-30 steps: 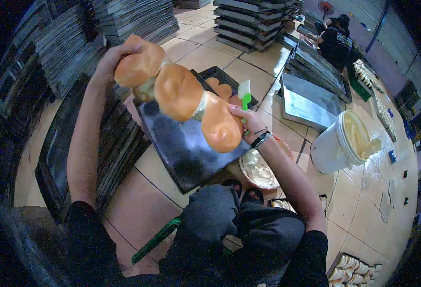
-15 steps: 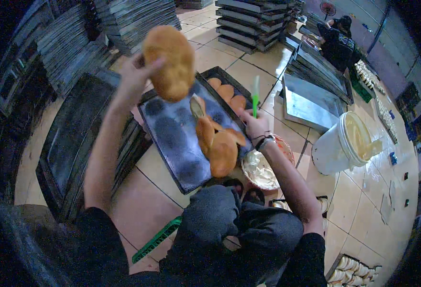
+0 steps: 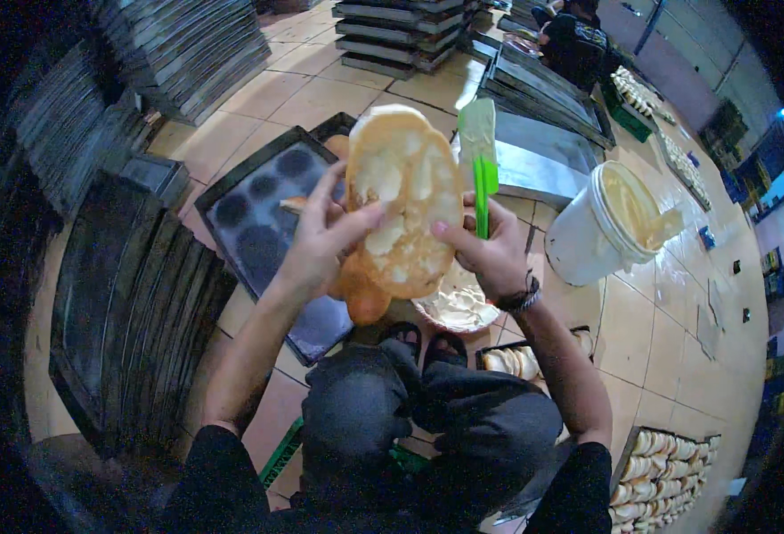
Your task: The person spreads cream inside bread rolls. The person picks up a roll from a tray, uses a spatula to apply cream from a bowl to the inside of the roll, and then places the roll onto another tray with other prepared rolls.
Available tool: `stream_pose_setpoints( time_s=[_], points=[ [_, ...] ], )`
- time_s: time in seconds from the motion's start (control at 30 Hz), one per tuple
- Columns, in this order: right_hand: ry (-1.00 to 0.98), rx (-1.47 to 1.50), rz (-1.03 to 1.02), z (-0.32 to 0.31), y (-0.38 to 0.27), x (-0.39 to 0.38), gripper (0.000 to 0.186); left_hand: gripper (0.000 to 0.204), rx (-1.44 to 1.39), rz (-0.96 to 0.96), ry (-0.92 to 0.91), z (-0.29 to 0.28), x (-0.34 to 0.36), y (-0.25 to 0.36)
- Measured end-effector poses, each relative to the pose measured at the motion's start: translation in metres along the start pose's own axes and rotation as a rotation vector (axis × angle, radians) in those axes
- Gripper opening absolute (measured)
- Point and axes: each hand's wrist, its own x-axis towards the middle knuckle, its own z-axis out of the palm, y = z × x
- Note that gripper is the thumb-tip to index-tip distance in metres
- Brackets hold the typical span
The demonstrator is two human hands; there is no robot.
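My left hand [image 3: 322, 233] grips the left side of an oval bread piece [image 3: 401, 182], held upright with its pale, blotchy golden face toward me. My right hand [image 3: 490, 245] grips its right side and also holds a green-handled spatula [image 3: 478, 133] with cream on the blade. Beneath and behind, more orange-brown buns [image 3: 365, 307] lie on a dark baking tray [image 3: 249, 196], partly hidden by the bread and hands. A bowl of white cream [image 3: 459, 307] stands just below my right hand.
A white bucket [image 3: 579, 236] of yellow cream stands right. Tray stacks [image 3: 134, 311] rise left and behind, with metal trays [image 3: 534, 160] at the back right. Filled bread lies in trays [image 3: 650, 472] at lower right. A co-worker in black [image 3: 570, 49] sits at the back right.
The bread has gone from a joined row to a single piece in my left hand, now turned pale side toward me and held by both hands. Other pieces dropped onto the tray.
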Motion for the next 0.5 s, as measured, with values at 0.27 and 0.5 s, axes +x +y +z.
stream_pose_setpoints(
  time_s=[0.27,0.5],
  points=[
    [0.039,-0.113,0.159,-0.039,-0.004,-0.043,0.03,0.043,0.433,-0.222,-0.015,0.03,0.008,-0.044],
    [0.217,0.347,0.195,-0.061,0.038,-0.057,0.022,0.042,0.164,-0.372,-0.029,0.034,0.016,-0.071]
  ],
)
